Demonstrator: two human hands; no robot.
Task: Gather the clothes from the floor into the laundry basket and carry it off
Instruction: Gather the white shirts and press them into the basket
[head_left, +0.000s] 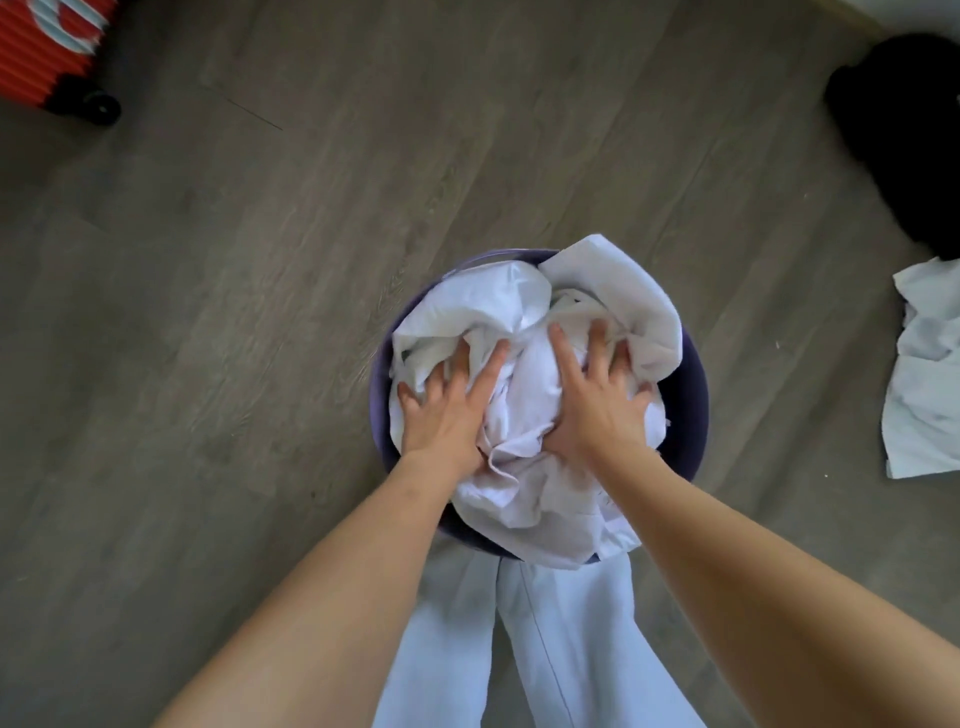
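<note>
A round purple laundry basket stands on the grey wooden floor, in the middle of the view and just in front of the person's legs in light trousers. The basket is filled with white clothes, and the pile rises above the rim; one fold hangs over the far right edge and another fold hangs over the near edge. Both hands lie flat on top of the pile with the fingers spread wide, and they hold nothing. The left hand is on the left part of the pile, with its outer fingers close to the left rim. The right hand is on the right part, and its fingertips sink partly into the cloth. On the right side of the floor, well apart from the basket, lies a white garment, partly cut by the edge of the view. Beyond it, at the far right, lies a black garment. In the far left corner stands an orange suitcase with a black wheel. The floor to the left of the basket and beyond it is open.
</note>
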